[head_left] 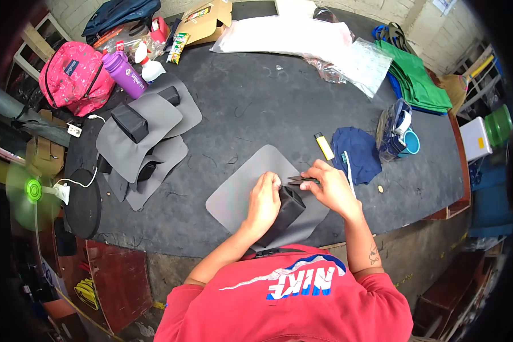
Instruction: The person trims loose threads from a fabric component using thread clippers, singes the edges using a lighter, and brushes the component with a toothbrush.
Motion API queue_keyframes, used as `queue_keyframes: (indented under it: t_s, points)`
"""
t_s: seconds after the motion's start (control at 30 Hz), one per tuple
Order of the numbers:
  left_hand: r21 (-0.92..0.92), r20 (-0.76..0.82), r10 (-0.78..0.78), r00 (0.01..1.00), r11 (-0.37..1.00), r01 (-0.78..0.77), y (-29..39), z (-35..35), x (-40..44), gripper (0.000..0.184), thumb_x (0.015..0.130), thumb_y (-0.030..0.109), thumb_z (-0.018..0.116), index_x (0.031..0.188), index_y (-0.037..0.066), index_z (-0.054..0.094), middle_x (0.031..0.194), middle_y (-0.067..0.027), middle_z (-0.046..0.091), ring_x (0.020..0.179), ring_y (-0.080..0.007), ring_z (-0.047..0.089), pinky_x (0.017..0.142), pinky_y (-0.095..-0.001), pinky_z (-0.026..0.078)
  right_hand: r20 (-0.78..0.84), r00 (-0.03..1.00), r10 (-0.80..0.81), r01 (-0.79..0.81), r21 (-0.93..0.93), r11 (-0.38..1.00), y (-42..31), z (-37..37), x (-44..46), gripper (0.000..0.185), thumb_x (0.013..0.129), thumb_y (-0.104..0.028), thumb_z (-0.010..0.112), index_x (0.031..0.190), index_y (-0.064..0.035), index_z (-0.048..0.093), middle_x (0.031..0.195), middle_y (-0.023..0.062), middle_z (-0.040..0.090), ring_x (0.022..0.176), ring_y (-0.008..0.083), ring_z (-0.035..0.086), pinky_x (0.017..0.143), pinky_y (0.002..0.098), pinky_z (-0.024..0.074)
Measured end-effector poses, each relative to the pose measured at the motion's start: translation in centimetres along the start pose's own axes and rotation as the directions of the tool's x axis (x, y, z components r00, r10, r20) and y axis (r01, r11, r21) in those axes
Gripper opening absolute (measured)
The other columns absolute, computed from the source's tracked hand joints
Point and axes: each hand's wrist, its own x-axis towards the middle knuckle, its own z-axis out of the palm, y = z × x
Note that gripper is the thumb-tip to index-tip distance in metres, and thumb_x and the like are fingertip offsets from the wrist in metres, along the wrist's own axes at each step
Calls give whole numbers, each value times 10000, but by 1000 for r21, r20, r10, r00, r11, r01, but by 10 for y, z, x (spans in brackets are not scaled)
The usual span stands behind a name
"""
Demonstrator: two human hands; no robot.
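NIKE across the red shirt point(290, 308); left hand point(263, 200) pinches the black pouch point(288, 212), right hand point(332, 188) is gripping dark snips point(296, 180)!

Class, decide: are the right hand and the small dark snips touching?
Touching: the head view shows the right hand closed around the snips, blades protruding.
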Motion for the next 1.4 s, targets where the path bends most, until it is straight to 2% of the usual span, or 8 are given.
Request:
queue_keyframes:
  t_s: [0.6, 0.73, 0.83, 0.9, 1.03, 1.13, 1.27, 1.4]
  points:
    - [73, -9, 77, 997, 994, -76, 7, 5, -5, 23, 923, 9, 485, 934, -7, 474, 863, -200, 553, 784, -410, 574, 683, -468, 471, -17, 996, -91, 87, -161, 983, -13, 12, 2, 152, 726, -171, 738, 756, -45, 660, 765, 114, 581, 708, 333, 634, 647, 418, 495]
    - [43, -32, 35, 999, 999, -34, 4, 5, -5, 28, 923, 3, 482, 941, -8, 464, 863, -200, 548, 786, -419, 567, 678, -462, 468, -71, 997, 13, -21, -106, 994, -9, 18, 3, 202, 751, -169, 741, 856, -21, 654, 813, 111, 616, 712, 331, 633, 639, 397, 491]
    - [-21, -92, -35, 995, 999, 33, 5, 5, -5, 36, 917, -13, 473, 947, -7, 454, 862, -191, 546, 787, -407, 570, 694, -448, 470, -157, 973, 170, -141, 182, 973, -9, 22, 0, 277, 777, -198, 752, 913, -13, 598, 816, 115, 624, 726, 249, 656, 657, 337, 497]
    - [-108, -177, 1, 984, 994, -21, 0, 7, -4, 35, 953, 18, 459, 978, -3, 473, 836, -150, 532, 726, -296, 565, 681, -376, 471, 170, 932, 321, -362, 363, 859, -15, 15, -3, 393, 779, -236, 766, 982, -19, 508, 865, 114, 611, 753, 197, 640, 657, 323, 495]
    - [-119, -35, -23, 999, 993, 18, -12, -1, 1, 131, 915, 3, 514, 1021, -17, 589, 797, -110, 553, 698, -199, 577, 651, -319, 469, 139, 929, 343, -348, 644, 682, 6, 46, -10, 381, 734, 15, 736, 991, -44, 461, 866, 50, 611, 831, 112, 599, 724, 274, 482]
    - [-108, 84, -24, 996, 994, 33, -12, -6, 7, 137, 897, 10, 546, 980, -22, 651, 784, -106, 581, 677, -195, 580, 644, -305, 471, 176, 931, 321, -324, 804, 498, 31, 67, -14, 407, 740, 50, 709, 1025, -48, 437, 873, 69, 617, 849, 123, 595, 741, 273, 491]
    - [-59, 235, -86, 968, 993, 102, -13, -7, 14, 155, 851, 38, 621, 986, -1, 686, 810, -117, 607, 692, -190, 612, 640, -309, 476, 227, 918, 326, -343, 866, 363, 40, 74, -12, 410, 746, 90, 677, 1039, -45, 424, 882, 92, 623, 871, 134, 594, 758, 264, 503]
    - [-22, 189, -26, 982, 999, 30, -12, 2, 12, 116, 828, 47, 646, 923, -9, 681, 777, -115, 584, 659, -216, 599, 620, -335, 471, 230, 904, 360, -355, 873, 334, 38, 79, -15, 414, 748, 122, 657, 1056, -35, 428, 884, 104, 628, 863, 126, 594, 772, 247, 514]
